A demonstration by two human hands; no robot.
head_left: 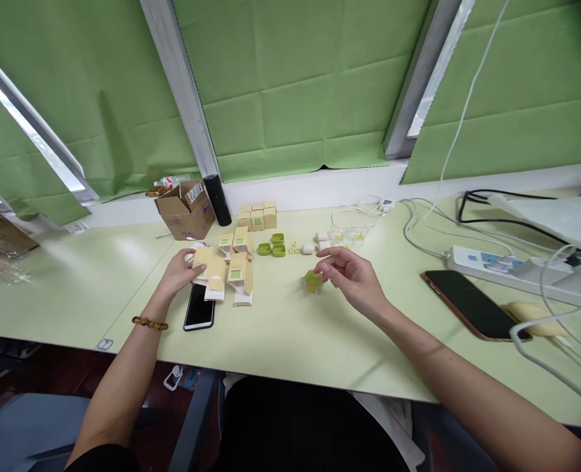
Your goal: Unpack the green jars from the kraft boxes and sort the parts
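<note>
- So my right hand [353, 280] is hovering low over the surface [280, 331], about halfway between its front and back edges, palm partly toward the front edge.
- Right under those fingertips is a small clear cup [314, 290] with a green piece [312, 278] in its top. Fingers are loosely curled, thumb and index right at the green; can't tell if I'm actually pinching it or just touching.
- Left hand [179, 270] is pinching a cream carton [210, 263], thumb on the near face, other fingers mostly hidden behind it. It's just over the back end of a white-framed phone [202, 308], flaps hanging toward the front edge.
- Imo the relation that counts: cup is just left of my right fingertips, carton is well apart from it, farther left and about level with it. Right hand's way nearer the cup.
- Carton's long axis runs roughly back edge to front edge, flap end nearest me. Cup's squat, no real long axis.
- Between the two there's another open carton [241, 272], also flap toward the front edge. Green trays [279, 250] sit behind, nearer the back edge.
</note>
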